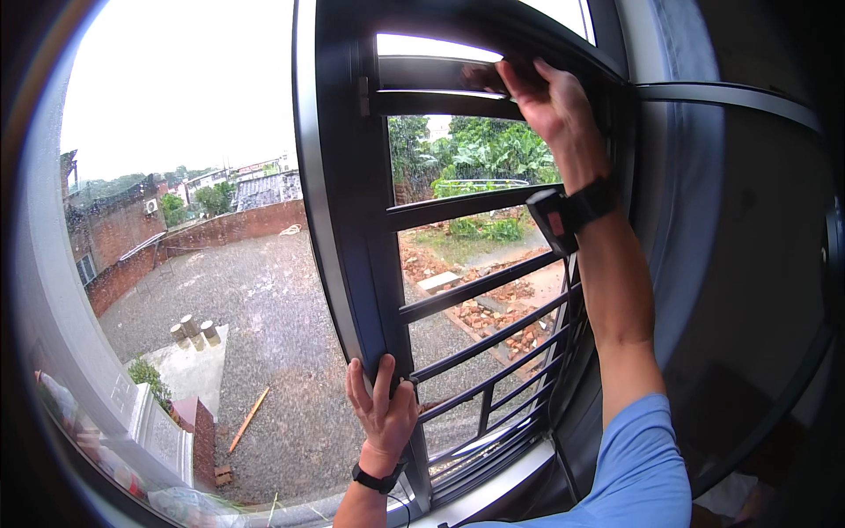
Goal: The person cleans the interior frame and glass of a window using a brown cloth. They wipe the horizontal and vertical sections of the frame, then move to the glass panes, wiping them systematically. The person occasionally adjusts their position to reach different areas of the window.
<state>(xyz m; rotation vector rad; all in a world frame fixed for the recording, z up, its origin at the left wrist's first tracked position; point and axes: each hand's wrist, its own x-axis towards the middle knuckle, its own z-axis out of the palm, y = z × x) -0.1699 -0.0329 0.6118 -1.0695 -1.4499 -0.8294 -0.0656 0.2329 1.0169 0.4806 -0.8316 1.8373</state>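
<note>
A dark metal window stile point(362, 277) runs down before me. My left hand point(383, 402) grips its lower part, with fingers spread over the face and thumb by a small dark fitting point(408, 381) at the inner edge. My right hand point(544, 99) is raised to the top of the window, near the dark upper rail point(455, 20). Its fingertips are lost in shadow, so I cannot tell whether they hold anything. A dark blur beside them may be a reflection. Both wrists wear black straps; a box-shaped device point(553, 221) sits on the right one.
Dark horizontal bars point(475, 206) cross the window opening. A grey-blue curtain point(693, 218) hangs at right. A pale sill point(488, 482) lies below, with a dark cable point(562, 455) near its end. Outside are a gravel yard point(277, 317), a brick wall point(244, 223) and rubble point(488, 317).
</note>
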